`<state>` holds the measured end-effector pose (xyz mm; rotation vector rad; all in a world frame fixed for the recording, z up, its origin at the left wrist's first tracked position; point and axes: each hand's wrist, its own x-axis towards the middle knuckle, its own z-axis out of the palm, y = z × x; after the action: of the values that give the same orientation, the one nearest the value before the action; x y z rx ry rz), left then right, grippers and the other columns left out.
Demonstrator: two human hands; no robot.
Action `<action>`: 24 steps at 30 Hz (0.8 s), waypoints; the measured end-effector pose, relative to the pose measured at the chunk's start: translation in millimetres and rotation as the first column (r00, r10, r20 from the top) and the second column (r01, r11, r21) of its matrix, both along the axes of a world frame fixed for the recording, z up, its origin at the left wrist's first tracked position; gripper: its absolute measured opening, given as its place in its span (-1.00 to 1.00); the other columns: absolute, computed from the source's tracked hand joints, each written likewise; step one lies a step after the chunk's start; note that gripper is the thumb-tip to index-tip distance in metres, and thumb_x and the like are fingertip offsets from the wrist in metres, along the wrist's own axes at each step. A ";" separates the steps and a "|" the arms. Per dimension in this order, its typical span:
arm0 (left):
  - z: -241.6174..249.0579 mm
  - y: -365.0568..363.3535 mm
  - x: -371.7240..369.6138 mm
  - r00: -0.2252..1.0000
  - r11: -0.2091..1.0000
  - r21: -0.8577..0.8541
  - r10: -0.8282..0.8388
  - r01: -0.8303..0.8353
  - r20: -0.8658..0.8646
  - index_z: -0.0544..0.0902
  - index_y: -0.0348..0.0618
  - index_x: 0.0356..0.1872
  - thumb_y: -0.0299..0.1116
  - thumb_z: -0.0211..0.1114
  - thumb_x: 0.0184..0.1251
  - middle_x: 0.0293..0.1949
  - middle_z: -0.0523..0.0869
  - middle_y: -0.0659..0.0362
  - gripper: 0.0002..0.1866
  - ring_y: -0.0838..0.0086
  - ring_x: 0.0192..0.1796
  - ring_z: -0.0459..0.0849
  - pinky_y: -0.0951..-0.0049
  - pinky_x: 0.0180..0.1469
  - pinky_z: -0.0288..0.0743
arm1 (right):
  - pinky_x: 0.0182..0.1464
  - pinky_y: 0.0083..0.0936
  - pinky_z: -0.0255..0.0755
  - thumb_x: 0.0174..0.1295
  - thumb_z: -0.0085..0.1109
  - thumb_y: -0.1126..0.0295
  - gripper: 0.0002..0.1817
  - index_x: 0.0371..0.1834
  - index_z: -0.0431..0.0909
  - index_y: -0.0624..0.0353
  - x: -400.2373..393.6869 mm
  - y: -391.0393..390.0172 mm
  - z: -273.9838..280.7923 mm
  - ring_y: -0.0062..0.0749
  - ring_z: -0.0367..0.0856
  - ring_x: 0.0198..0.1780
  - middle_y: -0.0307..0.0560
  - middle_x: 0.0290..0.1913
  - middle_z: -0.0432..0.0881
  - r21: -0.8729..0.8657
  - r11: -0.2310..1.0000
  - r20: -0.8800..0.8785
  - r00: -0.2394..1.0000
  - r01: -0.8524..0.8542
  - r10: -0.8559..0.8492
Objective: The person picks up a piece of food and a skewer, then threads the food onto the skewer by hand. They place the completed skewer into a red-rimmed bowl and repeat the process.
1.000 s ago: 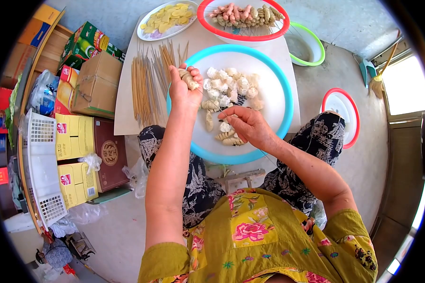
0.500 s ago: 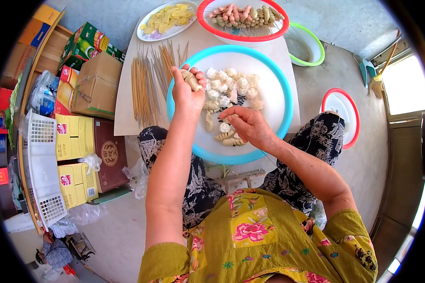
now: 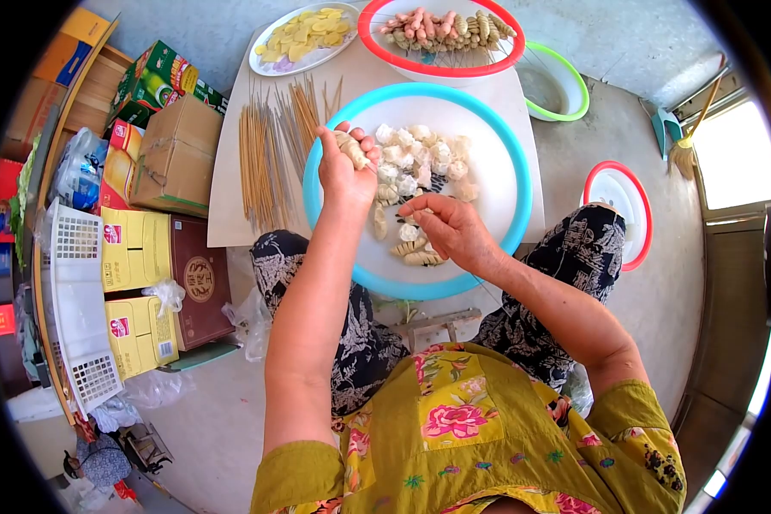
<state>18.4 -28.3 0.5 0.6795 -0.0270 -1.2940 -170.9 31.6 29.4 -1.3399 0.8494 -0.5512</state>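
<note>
My left hand point(image 3: 348, 176), palm up at the left of the blue-rimmed basin point(image 3: 505, 231), has its fingers curled around a pale beige ridged food piece point(image 3: 351, 152). Over the basin's middle, my right hand point(image 3: 450, 227) is closed in a pinch; what sits between its fingertips, if anything, is hidden. A thin dark line shows by the right wrist, too fine to identify. Under and beside the right hand lie several beige ridged food pieces point(image 3: 421, 257). Behind them is a heap of whitish crumpled pieces point(image 3: 420, 154).
Bamboo skewers point(image 3: 261, 167) lie left of the basin on the table point(image 3: 223, 210). Behind stand a plate of yellow slices point(image 3: 304, 36) and a red-rimmed basin point(image 3: 510, 62) with skewered food. Cardboard boxes point(image 3: 176, 154) line the left; another red-rimmed basin point(image 3: 642, 248) is at right.
My left hand has shifted slightly right with the food piece, turning it a little. My right hand stays nearly where it was.
</note>
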 end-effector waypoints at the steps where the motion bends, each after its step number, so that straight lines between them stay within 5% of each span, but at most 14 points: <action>1: -0.2 0.3 -1.1 1.000 1.000 0.000 0.000 0.000 0.000 0.45 -0.14 -0.25 0.07 -0.14 0.49 -0.45 0.44 0.18 -0.55 0.45 -0.45 0.37 0.48 -0.46 0.26 | -0.62 -0.71 0.06 0.39 -0.08 0.38 -0.79 -0.06 0.54 0.19 0.0 0.0 0.1 -0.81 0.15 -0.66 -0.49 -0.69 0.23 0.000 1.000 0.000 1.000 0.000 0.000; 24: -5.3 7.1 -25.8 0.997 0.998 -0.051 -0.045 0.048 0.056 0.39 -0.13 -0.17 0.03 -0.11 0.50 -0.46 0.45 0.18 -0.61 0.44 -0.46 0.40 0.43 -0.41 0.30 | -0.63 -0.74 0.12 0.43 -0.12 0.36 -0.78 -0.07 0.53 0.18 2.8 -6.4 -2.4 -0.80 0.20 -0.69 -0.43 -0.69 0.28 -0.042 0.997 -0.035 0.997 0.068 -0.069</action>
<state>-7.4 -21.1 -4.7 0.6722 -0.1215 -1.3147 -168.1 25.3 27.0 -1.3655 0.9204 -0.6021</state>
